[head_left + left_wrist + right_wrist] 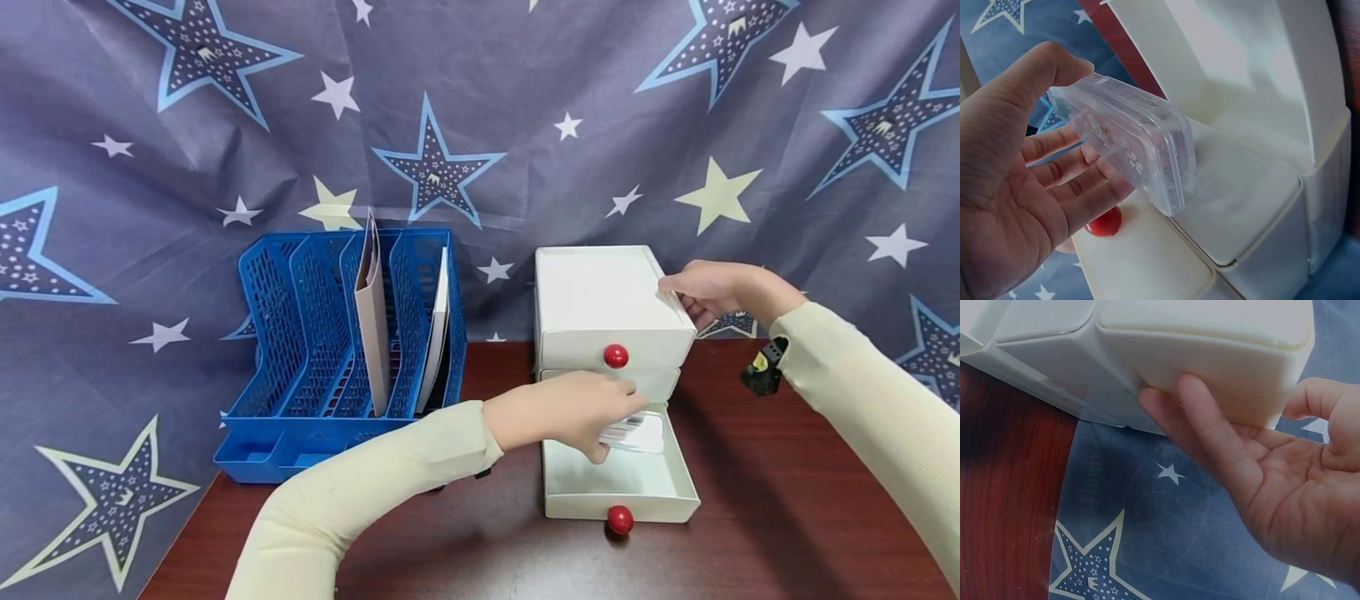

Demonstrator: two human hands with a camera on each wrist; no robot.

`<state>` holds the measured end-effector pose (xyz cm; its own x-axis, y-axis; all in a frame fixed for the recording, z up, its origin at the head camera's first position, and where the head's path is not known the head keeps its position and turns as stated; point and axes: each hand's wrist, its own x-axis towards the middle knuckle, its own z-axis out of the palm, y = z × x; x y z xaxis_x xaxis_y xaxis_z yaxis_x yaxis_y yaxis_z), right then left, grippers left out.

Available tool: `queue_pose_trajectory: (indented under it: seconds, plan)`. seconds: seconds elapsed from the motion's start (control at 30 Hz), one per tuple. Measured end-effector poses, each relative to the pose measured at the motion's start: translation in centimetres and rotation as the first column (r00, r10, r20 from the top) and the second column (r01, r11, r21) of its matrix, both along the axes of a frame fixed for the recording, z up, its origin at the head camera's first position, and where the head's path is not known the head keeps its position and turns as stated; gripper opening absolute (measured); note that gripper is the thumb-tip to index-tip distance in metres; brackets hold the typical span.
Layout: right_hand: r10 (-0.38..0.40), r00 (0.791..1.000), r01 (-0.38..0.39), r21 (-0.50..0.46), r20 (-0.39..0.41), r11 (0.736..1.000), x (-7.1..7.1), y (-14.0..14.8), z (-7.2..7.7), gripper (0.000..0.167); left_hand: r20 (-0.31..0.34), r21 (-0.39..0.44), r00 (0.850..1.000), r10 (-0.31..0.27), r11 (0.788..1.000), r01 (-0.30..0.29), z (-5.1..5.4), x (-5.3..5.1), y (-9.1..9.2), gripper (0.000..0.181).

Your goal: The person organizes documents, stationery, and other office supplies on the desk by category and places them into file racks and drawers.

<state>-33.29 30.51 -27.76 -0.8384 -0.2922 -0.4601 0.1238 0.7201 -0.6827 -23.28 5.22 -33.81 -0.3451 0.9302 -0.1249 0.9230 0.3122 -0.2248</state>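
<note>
My left hand (577, 408) pinches a clear plastic case (1147, 140) with a small flower print, thumb on one edge and fingers at the other side. It is above the pulled-out bottom drawer (573, 505) of a white drawer cabinet (600, 287). What the case contains is hard to make out. On the cabinet's right side rests my right hand (708, 292), its thumb at the top edge. In the right wrist view two fairly straight fingers (1204, 409) touch the side wall. The two upper drawers are closed.
A blue file organizer (300, 333) stands to the left, holding a beige folder (372, 333) and a white folder (435, 333). Red knobs (616, 356) mark the drawer fronts. Behind the dark red table (465, 558) hangs a star-patterned cloth (495, 75).
</note>
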Motion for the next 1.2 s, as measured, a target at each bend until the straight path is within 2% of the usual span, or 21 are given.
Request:
queue_pose_trajectory:
  seconds: [0.3, 0.7, 0.93, 1.2]
  plan:
    - [-0.007, 1.000, 0.007, 0.000, 0.000, 1.000, 0.0, -0.1, 0.0, 0.059, -0.001, -0.047, 1.000, 0.000, 0.999, 0.000, -0.5, 0.1, 1.9, 0.062]
    - [-0.013, 1.000, 0.013, -0.002, -0.002, 1.000, -0.1, 0.0, -0.2, 0.059, -0.003, -0.094, 1.000, 0.000, 0.996, 0.000, -1.5, 0.4, 3.5, 0.055]
    - [-0.019, 1.000, 0.019, -0.001, 0.000, 1.000, -0.1, -0.1, -0.1, 0.058, 0.031, -0.148, 0.999, 0.028, 0.989, -0.023, -1.8, 0.4, 4.7, 0.047]
    - [-0.018, 1.000, 0.018, 0.005, -0.004, 1.000, -0.1, 0.0, -0.2, 0.059, 0.016, -0.226, 0.999, 0.036, 0.974, -0.032, -2.3, 0.8, 5.7, 0.040]
